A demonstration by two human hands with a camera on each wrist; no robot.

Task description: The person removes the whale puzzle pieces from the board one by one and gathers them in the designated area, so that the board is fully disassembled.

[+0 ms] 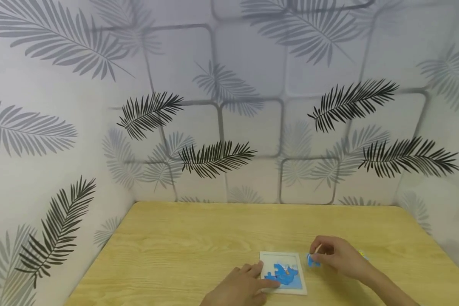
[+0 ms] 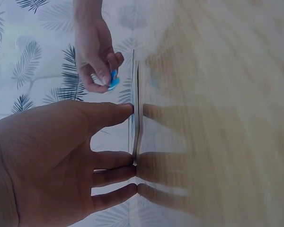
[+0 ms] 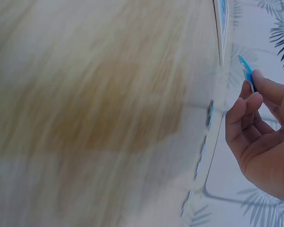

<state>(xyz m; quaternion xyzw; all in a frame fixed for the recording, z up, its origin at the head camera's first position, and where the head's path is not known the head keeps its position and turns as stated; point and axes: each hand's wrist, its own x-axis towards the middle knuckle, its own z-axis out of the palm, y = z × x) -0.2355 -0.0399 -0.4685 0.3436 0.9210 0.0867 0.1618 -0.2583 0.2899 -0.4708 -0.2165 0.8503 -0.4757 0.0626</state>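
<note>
A square white puzzle board (image 1: 265,257) lies on the table with several blue pieces joined in it, forming part of a blue animal picture (image 1: 284,276). My left hand (image 1: 239,287) rests at its left side. The left wrist view shows that hand (image 2: 52,156) with fairly straight fingers at the board's edge and the thumb on its face. Just right of the board, my right hand (image 1: 340,257) pinches a loose blue puzzle piece (image 1: 312,260) between thumb and fingers. In the right wrist view this puzzle piece (image 3: 246,71) is held above the table, tilted.
Beyond the right hand, a yellow and blue puzzle piece (image 1: 362,254) is partly hidden by it. Three thin flat pieces, one of them a piece (image 3: 200,157) in the middle, lie in a row on the wooden table (image 1: 176,246). A leaf-patterned wall (image 1: 248,182) stands behind.
</note>
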